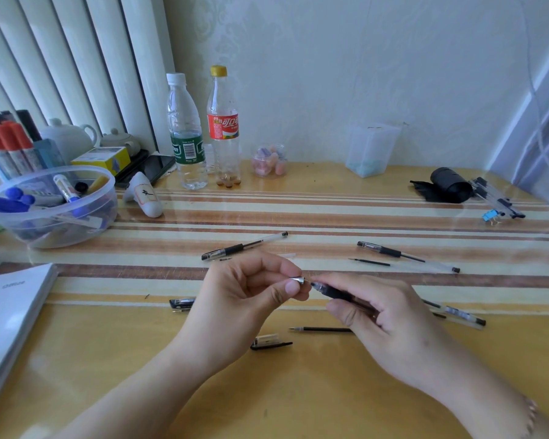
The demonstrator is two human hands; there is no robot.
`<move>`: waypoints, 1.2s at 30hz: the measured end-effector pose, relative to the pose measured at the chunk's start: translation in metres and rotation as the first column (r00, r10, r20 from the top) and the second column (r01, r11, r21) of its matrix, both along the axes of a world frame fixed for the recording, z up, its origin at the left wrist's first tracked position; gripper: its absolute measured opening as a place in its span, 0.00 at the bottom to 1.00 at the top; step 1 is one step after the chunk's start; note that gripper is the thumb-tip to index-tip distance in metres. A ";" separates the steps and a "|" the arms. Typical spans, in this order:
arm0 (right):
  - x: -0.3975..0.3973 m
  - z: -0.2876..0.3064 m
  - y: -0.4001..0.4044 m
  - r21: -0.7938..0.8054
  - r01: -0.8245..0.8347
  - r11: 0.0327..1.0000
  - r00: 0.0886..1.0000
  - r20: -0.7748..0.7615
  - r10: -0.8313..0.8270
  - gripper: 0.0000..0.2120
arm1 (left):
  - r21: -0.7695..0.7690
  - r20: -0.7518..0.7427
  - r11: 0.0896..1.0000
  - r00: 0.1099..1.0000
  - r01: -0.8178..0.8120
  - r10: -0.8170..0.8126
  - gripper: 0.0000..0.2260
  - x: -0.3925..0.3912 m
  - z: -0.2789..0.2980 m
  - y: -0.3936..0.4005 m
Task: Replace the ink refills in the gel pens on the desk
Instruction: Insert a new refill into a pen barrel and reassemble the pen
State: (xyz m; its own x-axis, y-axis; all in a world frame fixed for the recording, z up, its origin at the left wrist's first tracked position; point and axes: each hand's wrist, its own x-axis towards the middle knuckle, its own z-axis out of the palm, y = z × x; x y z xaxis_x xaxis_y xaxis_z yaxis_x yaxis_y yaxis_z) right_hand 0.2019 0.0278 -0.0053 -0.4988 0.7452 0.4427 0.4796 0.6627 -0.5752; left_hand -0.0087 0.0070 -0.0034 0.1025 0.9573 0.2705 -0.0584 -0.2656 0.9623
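Pen (pixel 343 294) sits gripped in the right hand (pixel 384 315) above the desk (pixel 298 391), near centre; the left hand (pixel 251 293) pinches its metal tip (pixel 298 280) just off the barrel's end. A refill (pixel 322 329) and cap (pixel 268 341) lie just nearer, other pens (pixel 244 246) farther.

Soft, even daylight, fairly bright, with a faint yellow-green cast; the glossy bench (pixel 298 391) carries pale reflections along its far edge, beneath the two bottles (pixel 184 131) and the right-hand corner; shadows are faint and diffuse, showing only as slim dark edges beneath the pens (pixel 244 247); wide-angle distortion bows the bench edge and the blinds (pixel 61 58) toward the frame borders; the periphery is slightly soft, and fine detail is smeared by compression.
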 end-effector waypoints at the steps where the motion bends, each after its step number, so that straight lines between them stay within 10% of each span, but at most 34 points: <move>1: 0.000 0.000 0.000 0.005 -0.006 1.000 1.000 0.008 0.006 0.15 | -0.001 -0.012 1.000 1.000 0.000 0.000 0.05 0.000 -0.001 -0.001; 13: 0.003 0.007 -0.003 0.258 0.185 0.948 0.970 0.106 -0.218 0.05 | 0.100 -0.299 0.984 0.938 -0.150 0.174 0.03 -0.001 -0.004 -0.002; 36: 0.004 0.008 -0.006 0.011 0.158 0.987 0.976 0.148 -0.158 0.13 | 0.151 -0.355 0.974 0.910 -0.169 0.213 0.03 -0.005 -0.003 -0.001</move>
